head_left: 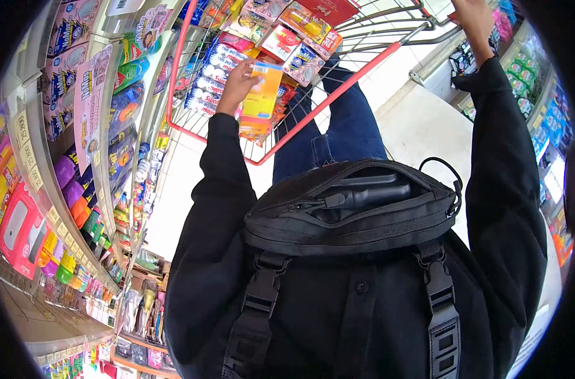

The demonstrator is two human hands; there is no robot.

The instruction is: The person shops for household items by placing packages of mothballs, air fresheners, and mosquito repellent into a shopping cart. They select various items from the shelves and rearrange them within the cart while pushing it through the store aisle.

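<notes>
My left hand [239,86] is closed on the edge of a yellow-and-orange packet [261,95], thumb on its near face. The packet is over the wire shopping cart [338,101] with the red rim, and its print is blurred. Beneath it in the cart lie blue-and-white packs [207,85] of round white items, a white-and-red box [280,43] and a pink-and-blue box [303,64]. My right hand [474,22] reaches to the top edge of the view, beside the cart's metal frame. Its fingers are mostly cut off there.
Shelves with price strips [32,151] and many coloured packages run along the left. A pink box [22,230] sits on one of them. On the right, another shelf holds green packs [524,76]. A black waist bag [350,208], partly unzipped, is across my front.
</notes>
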